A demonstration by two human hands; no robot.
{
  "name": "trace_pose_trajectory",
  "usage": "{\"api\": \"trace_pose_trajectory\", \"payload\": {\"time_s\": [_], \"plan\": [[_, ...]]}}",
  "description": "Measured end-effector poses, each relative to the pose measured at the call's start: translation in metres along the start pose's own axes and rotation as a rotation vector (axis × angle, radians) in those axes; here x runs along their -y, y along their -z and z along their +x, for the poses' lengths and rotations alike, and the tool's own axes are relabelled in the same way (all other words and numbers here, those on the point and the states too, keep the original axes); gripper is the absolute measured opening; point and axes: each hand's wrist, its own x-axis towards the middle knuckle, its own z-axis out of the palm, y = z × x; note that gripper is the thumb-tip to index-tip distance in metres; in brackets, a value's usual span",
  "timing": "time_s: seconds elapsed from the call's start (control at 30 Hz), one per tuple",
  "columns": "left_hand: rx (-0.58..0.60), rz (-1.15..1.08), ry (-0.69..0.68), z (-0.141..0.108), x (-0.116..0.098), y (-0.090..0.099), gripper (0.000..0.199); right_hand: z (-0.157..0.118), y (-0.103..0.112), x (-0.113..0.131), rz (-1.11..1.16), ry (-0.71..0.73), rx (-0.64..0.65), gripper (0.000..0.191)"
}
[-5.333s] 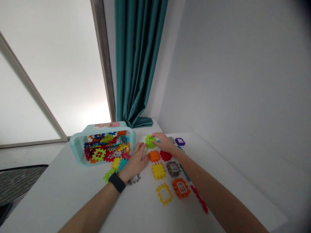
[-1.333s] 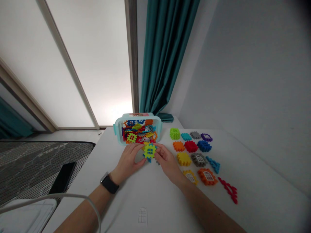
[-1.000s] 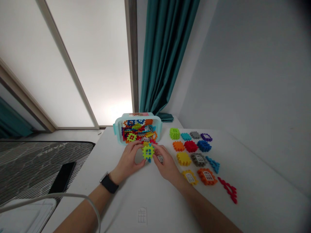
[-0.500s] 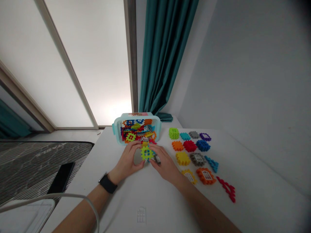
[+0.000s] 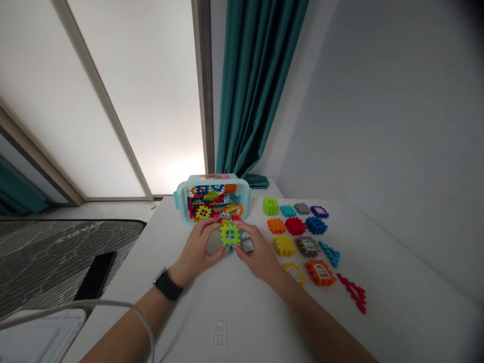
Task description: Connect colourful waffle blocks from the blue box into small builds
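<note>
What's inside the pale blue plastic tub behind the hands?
The pale blue plastic tub holds a jumbled heap of multicoloured waffle blocks, some with white window inserts, a lime-green one near the top. Lower pieces and the tub's floor are covered by those above.

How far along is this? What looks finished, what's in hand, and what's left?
Looks done: a spread of pieces is set out on the table, including a chunky lime green block and an orange window piece. In hand: the left hand holds a lime green window piece, and the right hand brings a grey window piece against it. Left: the teal plastic box holds many loose coloured pieces.
</note>
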Motion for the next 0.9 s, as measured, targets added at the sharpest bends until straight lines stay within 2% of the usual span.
{"api": "trace_pose_trajectory", "payload": {"time_s": [0.1,0.17,0.4,0.67,0.8,0.9], "plan": [[0.009,-0.015,0.006,0.000,0.000,0.001,0.050,0.000,0.001,0.001,-0.003,-0.048,0.001,0.057],[0.004,-0.027,0.017,0.001,0.002,0.001,0.049,0.002,0.005,0.000,-0.025,-0.018,0.027,0.058],[0.003,-0.102,0.030,0.002,0.004,0.002,0.048,0.003,0.017,-0.008,-0.207,0.117,-0.027,0.034],[0.050,-0.206,0.072,0.003,-0.005,0.003,0.046,-0.001,0.015,-0.007,-0.194,0.158,0.027,0.027],[0.074,-0.293,0.092,0.004,-0.008,0.000,0.018,0.001,0.013,-0.002,-0.110,0.082,-0.020,0.014],[0.118,-0.300,0.111,0.004,-0.008,-0.005,0.014,0.004,0.008,-0.001,0.007,-0.102,-0.056,0.008]]}}
